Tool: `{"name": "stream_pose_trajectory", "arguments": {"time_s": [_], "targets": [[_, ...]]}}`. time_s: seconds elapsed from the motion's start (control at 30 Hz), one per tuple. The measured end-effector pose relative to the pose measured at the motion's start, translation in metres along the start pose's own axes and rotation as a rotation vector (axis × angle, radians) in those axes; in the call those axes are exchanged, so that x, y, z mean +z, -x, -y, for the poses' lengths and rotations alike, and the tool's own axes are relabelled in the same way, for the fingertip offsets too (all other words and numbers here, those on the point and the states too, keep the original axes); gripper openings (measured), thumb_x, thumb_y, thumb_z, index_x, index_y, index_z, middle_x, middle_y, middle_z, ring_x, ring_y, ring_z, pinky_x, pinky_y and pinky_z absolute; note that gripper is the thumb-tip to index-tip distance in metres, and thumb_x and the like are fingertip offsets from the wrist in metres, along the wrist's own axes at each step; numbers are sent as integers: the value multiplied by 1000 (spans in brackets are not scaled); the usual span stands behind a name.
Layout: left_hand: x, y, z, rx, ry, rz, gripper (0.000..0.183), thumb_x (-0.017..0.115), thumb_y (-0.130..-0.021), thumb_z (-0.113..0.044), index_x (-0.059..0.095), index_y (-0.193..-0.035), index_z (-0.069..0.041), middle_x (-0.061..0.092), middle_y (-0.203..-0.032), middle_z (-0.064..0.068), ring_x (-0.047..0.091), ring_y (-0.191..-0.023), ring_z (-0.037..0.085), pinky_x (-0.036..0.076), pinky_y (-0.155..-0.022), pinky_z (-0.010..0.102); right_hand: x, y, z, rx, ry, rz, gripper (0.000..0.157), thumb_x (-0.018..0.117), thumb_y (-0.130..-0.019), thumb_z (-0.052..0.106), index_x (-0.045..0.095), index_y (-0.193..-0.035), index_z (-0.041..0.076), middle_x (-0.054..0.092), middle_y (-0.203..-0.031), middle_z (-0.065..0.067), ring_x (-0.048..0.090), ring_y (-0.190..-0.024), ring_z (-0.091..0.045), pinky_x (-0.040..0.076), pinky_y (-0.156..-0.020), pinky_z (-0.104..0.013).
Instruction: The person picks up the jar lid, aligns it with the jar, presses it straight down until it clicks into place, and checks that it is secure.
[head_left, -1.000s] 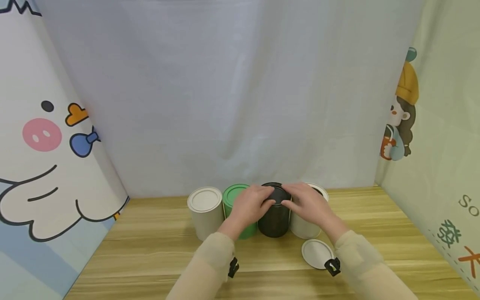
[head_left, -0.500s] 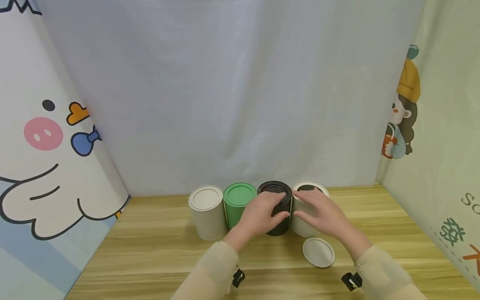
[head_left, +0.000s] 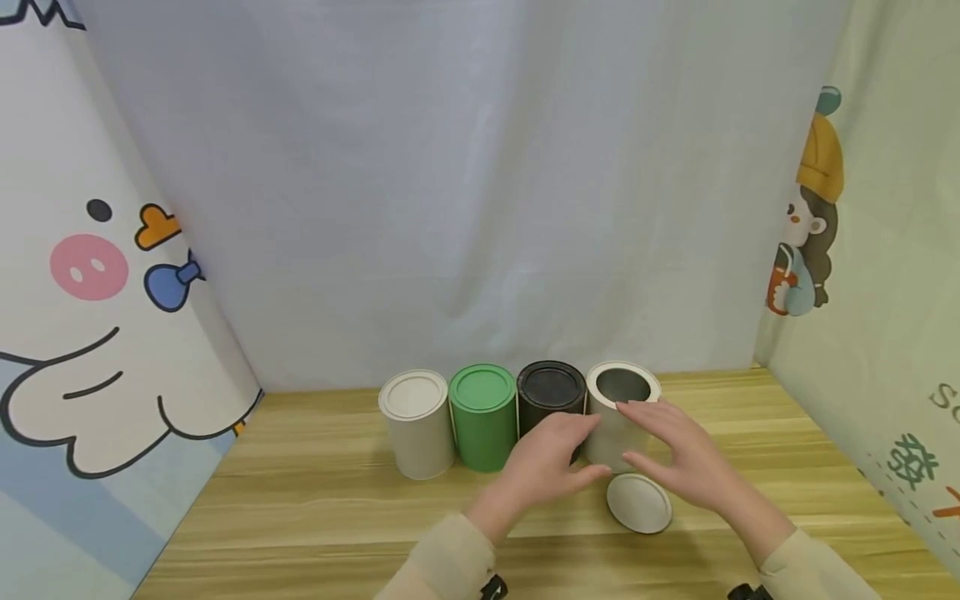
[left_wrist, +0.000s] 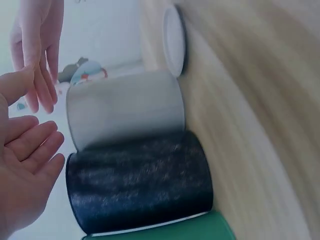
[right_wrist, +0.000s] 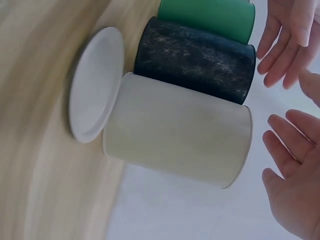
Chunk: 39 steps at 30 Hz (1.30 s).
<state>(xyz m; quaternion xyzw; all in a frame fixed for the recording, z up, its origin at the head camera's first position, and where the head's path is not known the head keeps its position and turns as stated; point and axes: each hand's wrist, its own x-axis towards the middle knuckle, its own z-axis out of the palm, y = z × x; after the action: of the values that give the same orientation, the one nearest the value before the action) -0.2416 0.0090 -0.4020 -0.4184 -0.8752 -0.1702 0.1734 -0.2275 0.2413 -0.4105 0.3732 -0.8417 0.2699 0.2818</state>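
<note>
In the head view, my left hand (head_left: 549, 462) hovers in front of the black can (head_left: 551, 388), fingers extended and holding nothing. My right hand (head_left: 681, 457), also bare, is in front of the lidless off-white can (head_left: 617, 432), with its thumb and fingers spread. The dark inside of that can shows through its rim. Flat on the table before it lies a round white lid (head_left: 639, 503). Both wrist views show the palms facing each other, apart from the cans. The black can keeps its lid on.
Left of the black can stand a green can (head_left: 483, 425) and a white can (head_left: 418, 429), both lidded, in one row. Behind them hangs a pale curtain (head_left: 450, 208). The wooden table (head_left: 315, 500) extends forward, with printed cloths on both sides.
Both hands have left the black can's top and drawn back toward me and to the right. The cans and the loose lid stay put.
</note>
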Motion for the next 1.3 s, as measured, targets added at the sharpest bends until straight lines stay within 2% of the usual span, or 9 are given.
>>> {"name": "stream_pose_trajectory", "arguments": {"time_s": [0.17, 0.4, 0.47, 0.67, 0.87, 1.1, 1.3], "targets": [[10, 6, -9, 13, 4, -19, 60, 75, -88, -43, 59, -134, -8, 66, -125, 2, 58, -118, 16, 41, -104, 22, -3, 14, -2, -51, -23, -33, 55, 71, -92, 39, 61, -132, 2, 65, -126, -15, 57, -117, -31, 19, -117, -22], [25, 15, -15, 13, 19, -14, 63, 76, -86, -41, 59, -135, -6, 66, -127, 3, 59, -118, 16, 42, -102, 22, -2, 30, -6, -79, -9, -26, 56, 73, -91, 38, 62, -133, 3, 65, -126, -15, 57, -117, -29, 19, -117, -23], [29, 18, -16, 3, 28, -10, 62, 76, -86, -41, 59, -135, -5, 65, -128, 3, 59, -117, 16, 43, -102, 22, -1, 35, -7, -81, -3, -19, 56, 69, -93, 42, 62, -132, 3, 65, -125, -15, 57, -116, -30, 19, -117, -22], [43, 24, -18, -30, 32, -11, 63, 77, -85, -43, 60, -134, -7, 65, -129, 1, 59, -117, 15, 43, -102, 22, 4, 49, -12, -72, 1, 4, 57, 74, -89, 39, 62, -133, 4, 65, -124, -14, 57, -113, -31, 19, -116, -20], [54, 25, -19, -56, 17, 17, 63, 77, -84, -47, 60, -132, -10, 65, -128, -1, 58, -117, 13, 43, -101, 21, 8, 58, -18, -46, 17, 22, 58, 80, -84, 33, 63, -129, 1, 66, -122, -13, 57, -112, -32, 19, -115, -17], [62, 22, -20, -67, 10, 46, 63, 77, -83, -49, 62, -131, -11, 64, -129, -2, 57, -119, 12, 43, -101, 21, 8, 67, -26, -17, 55, 77, 65, 88, -72, 20, 63, -129, 1, 66, -123, -12, 58, -110, -32, 19, -109, -9], [70, 18, -21, -75, -6, 93, 64, 76, -83, -51, 62, -133, -14, 62, -131, -3, 55, -120, 12, 42, -102, 21, 9, 73, -34, -59, 75, 128, 68, 89, -66, 15, 63, -127, -1, 66, -123, -13, 58, -110, -32, 19, -109, -8]]}}
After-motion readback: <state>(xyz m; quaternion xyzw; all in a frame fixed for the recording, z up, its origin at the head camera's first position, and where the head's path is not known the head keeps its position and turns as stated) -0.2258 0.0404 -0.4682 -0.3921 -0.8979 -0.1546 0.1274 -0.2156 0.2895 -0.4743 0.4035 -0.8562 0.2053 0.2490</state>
